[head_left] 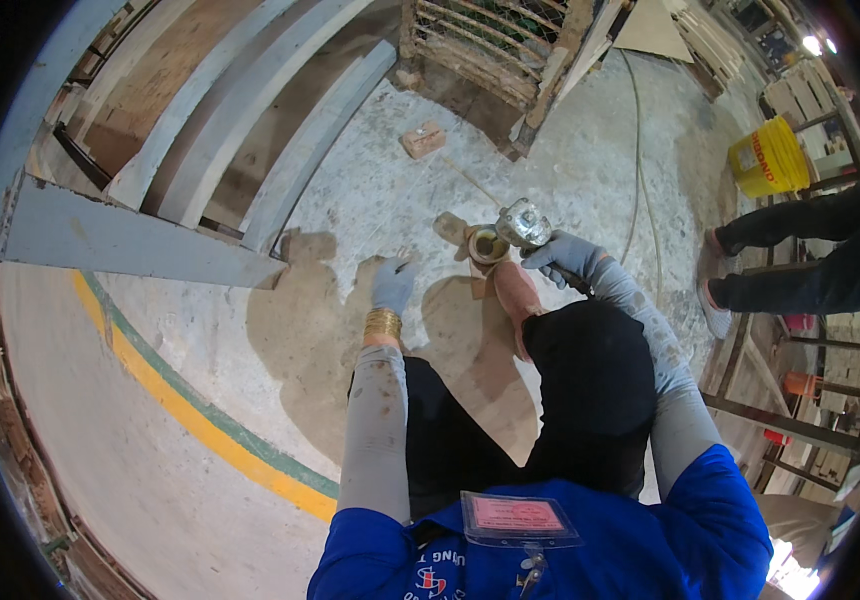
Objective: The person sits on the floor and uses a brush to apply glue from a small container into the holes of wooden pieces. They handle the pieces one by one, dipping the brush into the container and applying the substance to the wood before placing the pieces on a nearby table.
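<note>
Just right of the tan ring point(474, 246), right hand point(572, 257) gripping silver-headed tool point(523, 222). Left of ring: left hand point(393, 284), fingers foreshortened, can't tell if gripping anything.

Silvery hand tool point(524, 223), gray gloves point(392, 285), gold bangles point(382, 323), blue shirt point(610, 540), black pants point(590, 400), yellow bucket point(770, 160), yellow-and-green floor stripes point(215, 440)

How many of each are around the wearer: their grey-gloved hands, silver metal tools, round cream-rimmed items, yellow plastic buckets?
Grey-gloved hands, left hand and right hand: 2
Silver metal tool: 1
Round cream-rimmed item: 1
Yellow plastic bucket: 1
Total: 5
</note>
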The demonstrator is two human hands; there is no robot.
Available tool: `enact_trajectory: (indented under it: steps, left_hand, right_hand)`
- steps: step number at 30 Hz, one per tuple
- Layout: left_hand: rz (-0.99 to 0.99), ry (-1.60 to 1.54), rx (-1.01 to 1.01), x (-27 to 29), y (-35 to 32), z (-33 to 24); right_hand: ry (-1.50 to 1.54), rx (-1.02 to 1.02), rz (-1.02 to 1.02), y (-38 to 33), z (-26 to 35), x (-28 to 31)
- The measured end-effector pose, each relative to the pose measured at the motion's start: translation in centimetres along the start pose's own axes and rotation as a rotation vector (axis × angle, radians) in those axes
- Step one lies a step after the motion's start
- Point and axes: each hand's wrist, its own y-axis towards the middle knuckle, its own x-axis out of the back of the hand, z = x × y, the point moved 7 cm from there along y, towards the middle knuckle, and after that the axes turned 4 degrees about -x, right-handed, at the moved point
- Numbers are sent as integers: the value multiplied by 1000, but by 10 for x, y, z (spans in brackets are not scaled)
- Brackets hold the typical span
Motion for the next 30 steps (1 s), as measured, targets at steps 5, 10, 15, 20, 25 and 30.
enact_trajectory:
  steps: [5, 10, 15, 20, 25, 30]
  left_hand:
    - [-13, 16, -16, 0, 1, 0]
    - [-1, 70, -3, 1, 4, 5]
    - [1, -2, 37, -1, 5, 9]
    - [0, 14, 3, 0, 6, 10]
    - [11, 25, 26, -3, 9, 12]
    - [-7, 31, 13, 1, 9, 14]
  right_hand:
    - [28, 7, -26, -5, 7, 4]
    - [41, -26, -4, -4, 6, 1]
    - [21, 20, -4, -5, 12, -2]
    - [49, -9, -21, -8, 8, 1]
    - [31, -33, -35, -8, 4, 4]
    - [67, -50, 10, -17, 12, -5]
